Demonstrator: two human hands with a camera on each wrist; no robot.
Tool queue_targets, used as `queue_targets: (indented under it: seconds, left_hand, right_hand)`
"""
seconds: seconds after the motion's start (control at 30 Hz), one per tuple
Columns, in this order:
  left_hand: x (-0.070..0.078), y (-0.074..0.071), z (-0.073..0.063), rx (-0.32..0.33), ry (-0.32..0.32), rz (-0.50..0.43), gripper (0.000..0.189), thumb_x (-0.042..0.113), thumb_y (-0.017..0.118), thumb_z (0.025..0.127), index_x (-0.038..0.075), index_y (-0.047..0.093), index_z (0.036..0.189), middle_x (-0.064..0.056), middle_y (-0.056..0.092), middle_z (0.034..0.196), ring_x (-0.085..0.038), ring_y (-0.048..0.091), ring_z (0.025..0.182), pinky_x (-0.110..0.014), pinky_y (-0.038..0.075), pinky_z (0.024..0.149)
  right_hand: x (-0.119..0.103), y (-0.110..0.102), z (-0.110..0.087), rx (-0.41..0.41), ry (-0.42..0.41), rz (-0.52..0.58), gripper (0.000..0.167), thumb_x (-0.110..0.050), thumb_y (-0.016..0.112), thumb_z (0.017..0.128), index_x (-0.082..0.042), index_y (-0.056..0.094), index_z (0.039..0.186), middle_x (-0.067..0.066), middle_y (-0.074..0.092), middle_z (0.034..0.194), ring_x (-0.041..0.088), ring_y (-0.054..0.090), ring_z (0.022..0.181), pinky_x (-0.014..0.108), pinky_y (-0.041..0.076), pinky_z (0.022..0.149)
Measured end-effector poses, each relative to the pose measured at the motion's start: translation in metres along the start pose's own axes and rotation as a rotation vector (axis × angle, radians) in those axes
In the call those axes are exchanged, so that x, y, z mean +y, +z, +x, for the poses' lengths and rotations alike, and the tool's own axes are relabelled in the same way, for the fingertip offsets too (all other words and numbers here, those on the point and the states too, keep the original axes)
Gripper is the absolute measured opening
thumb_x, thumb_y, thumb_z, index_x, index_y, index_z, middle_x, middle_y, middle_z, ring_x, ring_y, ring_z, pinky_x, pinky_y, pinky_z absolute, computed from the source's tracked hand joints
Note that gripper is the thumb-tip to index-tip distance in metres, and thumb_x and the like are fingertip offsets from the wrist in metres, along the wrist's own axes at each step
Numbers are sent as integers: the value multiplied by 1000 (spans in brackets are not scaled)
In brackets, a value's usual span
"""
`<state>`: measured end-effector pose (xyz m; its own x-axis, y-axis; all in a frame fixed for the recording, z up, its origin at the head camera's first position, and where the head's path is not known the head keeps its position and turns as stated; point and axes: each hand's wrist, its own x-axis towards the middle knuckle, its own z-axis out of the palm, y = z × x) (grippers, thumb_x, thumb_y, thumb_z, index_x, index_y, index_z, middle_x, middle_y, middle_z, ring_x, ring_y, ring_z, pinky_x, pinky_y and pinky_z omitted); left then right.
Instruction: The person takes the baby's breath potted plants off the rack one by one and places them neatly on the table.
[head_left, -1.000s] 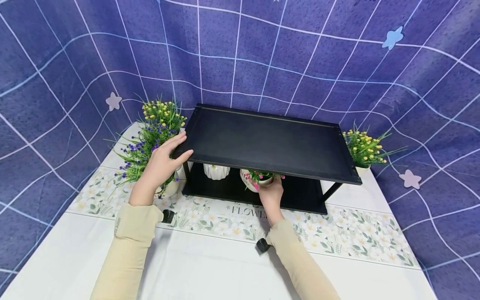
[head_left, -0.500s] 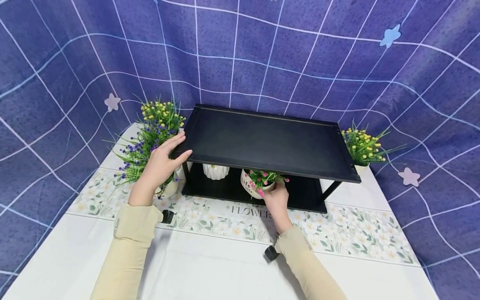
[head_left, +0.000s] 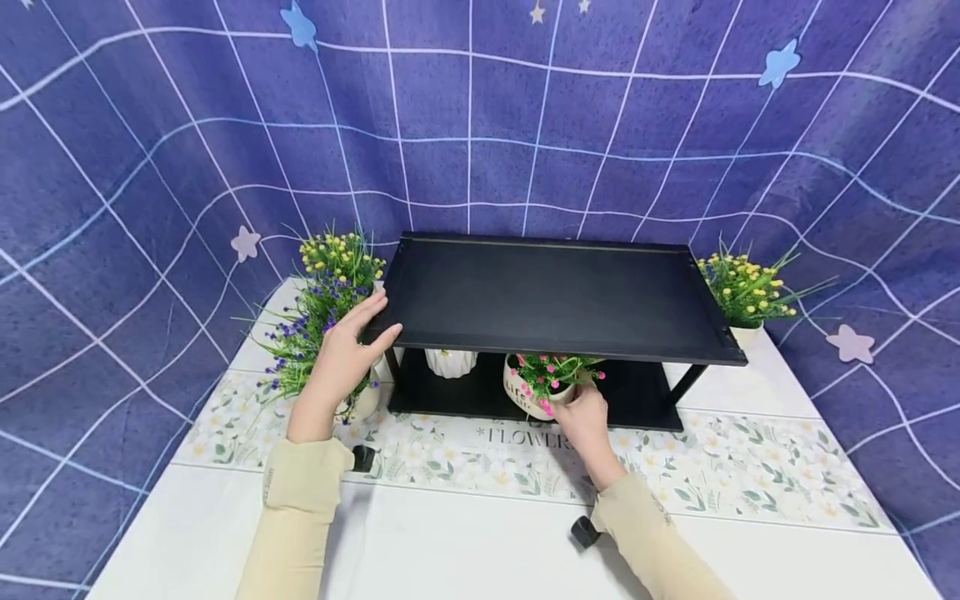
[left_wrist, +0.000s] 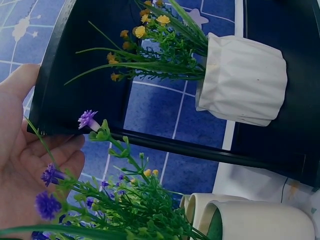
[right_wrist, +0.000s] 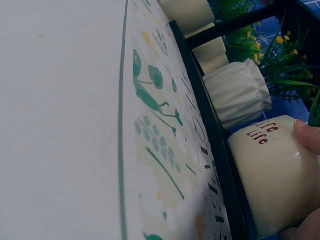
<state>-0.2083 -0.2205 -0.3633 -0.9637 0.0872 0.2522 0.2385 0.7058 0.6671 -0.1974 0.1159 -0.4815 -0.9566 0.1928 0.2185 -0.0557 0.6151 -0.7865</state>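
Observation:
A two-tier black shelf [head_left: 547, 296] stands on the table. At its left front corner my left hand [head_left: 341, 358] grips the top board, thumb on one side and fingers on the other in the left wrist view. Beneath that board, my right hand [head_left: 585, 417] holds a cream flowerpot [head_left: 525, 398] with pink flowers and red "Life" lettering by its right side. The flowerpot is at the lower board's front edge; the right wrist view shows its base [right_wrist: 260, 220] close to that edge. To its left on the lower board is a white ribbed pot [left_wrist: 245, 80] with yellow flowers.
Potted purple flowers [head_left: 300, 333] and yellow flowers [head_left: 341, 257] stand left of the shelf, close to my left hand. Another yellow-flowered plant [head_left: 750, 292] is at the right. A floral runner [head_left: 465, 458] crosses the white table; a purple-blue curtain [head_left: 525, 125] hangs behind.
My right hand has moved right, and the flowerpot has come slightly forward, showing more of its pink flowers. The left hand keeps its hold on the shelf corner. The head view has tilted up.

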Motion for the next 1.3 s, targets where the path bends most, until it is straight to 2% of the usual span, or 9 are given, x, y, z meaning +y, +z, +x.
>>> queue_targets:
  seconds: [0.17,0.23,0.33,0.4,0.53,0.63,0.87,1.13,1.3]
  left_hand:
    - [1,2,-1,18,5,1,65,48,57,95,15,41,149,-1,32,159,-30,29,147,-60,25,116]
    - [2,3,-2,24,8,4,65,49,57,95,15,42,148,-2,33,158,-30,30,146,-59,27,116]
    - [2,4,-4,30,4,7,65,49,57,95,14,43,148,-2,34,158,-30,30,146,-57,29,116]
    - [0,6,-8,31,-6,7,64,48,57,95,14,43,147,-2,35,158,-30,31,146,-55,31,115]
    - [-1,6,-10,37,-1,4,63,45,58,95,12,44,147,-4,35,157,-31,32,145,-55,32,115]
    - [0,4,-9,37,7,-2,63,45,58,95,12,43,147,-4,35,158,-32,31,145,-56,32,115]
    - [2,4,-5,21,6,6,64,46,58,95,13,42,148,-2,33,158,-32,30,146,-59,27,116]
    - [1,2,-3,31,23,16,63,43,58,96,11,43,147,-6,34,158,-34,31,145,-63,24,115]
    - [0,3,-4,30,23,8,63,43,59,95,10,43,147,-5,35,157,-33,31,145,-64,22,115]
  right_hand:
    - [2,-1,0,-8,-4,2,28,-14,71,74,-1,57,95,2,43,60,20,43,58,32,37,57]
    - [3,-1,0,-1,-4,0,29,-11,70,74,-1,57,97,5,49,61,23,48,59,34,41,58]
    - [6,-1,-2,15,-19,-11,38,-11,70,72,0,60,107,14,63,75,29,60,69,41,51,63]
    - [8,-1,-5,12,-33,-18,42,-12,72,71,0,61,110,14,65,77,28,61,69,41,52,62]
    - [8,0,-7,8,-41,4,28,-11,72,70,-3,56,91,2,45,60,17,44,55,28,37,52]
    - [6,0,-6,19,-41,20,25,-10,72,70,-4,53,86,-3,37,59,14,37,55,25,31,53]
    - [6,-3,-5,29,-29,20,38,-9,73,69,-1,60,104,-2,43,62,16,42,61,26,36,57]
    - [5,-2,-5,11,-27,-2,35,-11,75,69,-2,61,100,5,53,70,20,47,66,31,43,61]
    - [4,-4,-5,2,-5,-16,30,-11,75,69,-4,58,92,3,47,66,20,44,63,29,39,58]
